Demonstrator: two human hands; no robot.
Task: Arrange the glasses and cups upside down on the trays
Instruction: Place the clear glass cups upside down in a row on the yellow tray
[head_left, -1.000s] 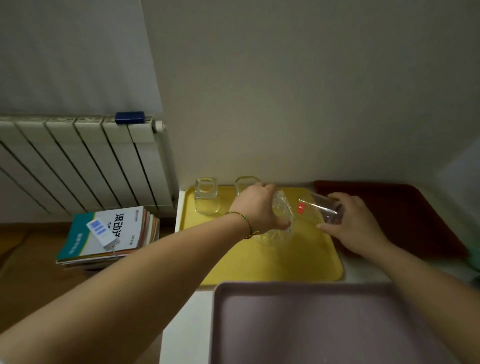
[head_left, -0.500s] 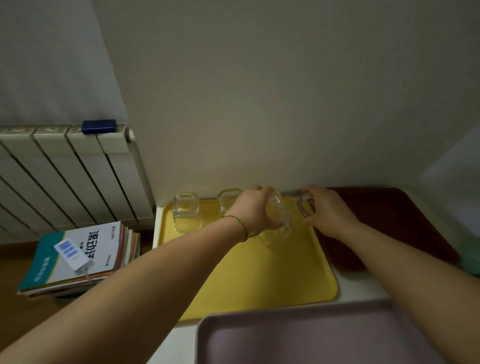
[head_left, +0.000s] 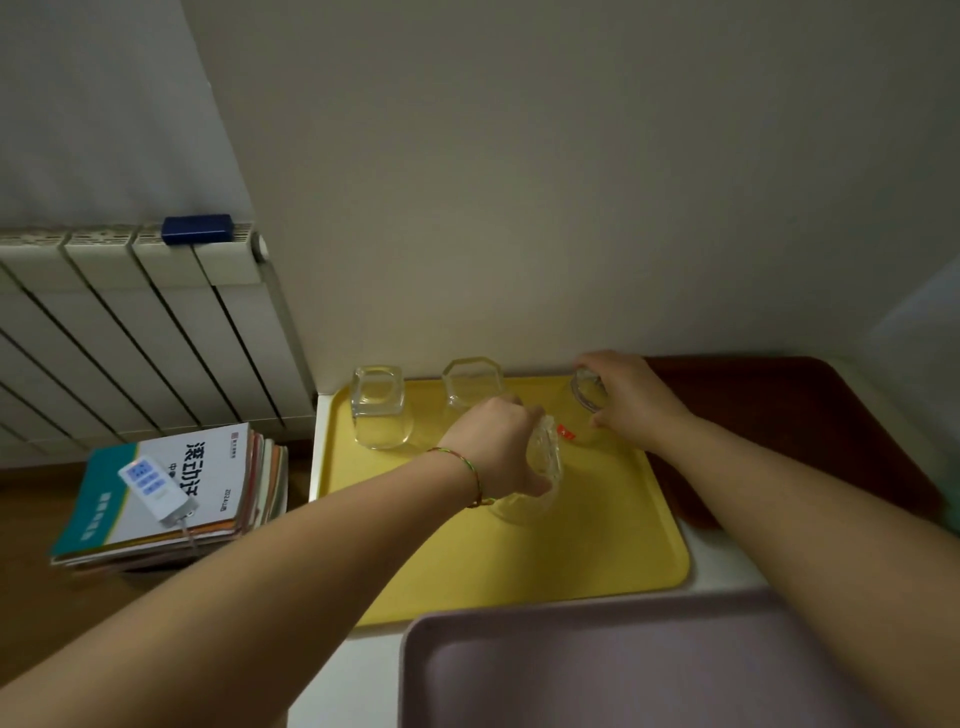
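White counter (head_left: 719, 564) by wall. On the yellow tray (head_left: 519, 566), left hand (head_left: 496, 449) grips a tilted clear glass (head_left: 545, 470). Right hand (head_left: 631, 400) grips a labelled glass (head_left: 584, 415) at the tray's far right corner. Square glass (head_left: 377, 408) and octagonal glass (head_left: 470, 387) stand inverted behind.

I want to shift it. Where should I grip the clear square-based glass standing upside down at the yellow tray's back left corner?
Probably from above, thumb and fingers on opposite flat sides of the clear square-based glass just under its upturned base. Its mouth sits on the yellow tray, so no rim is free; the clear octagonal glass stands apart.
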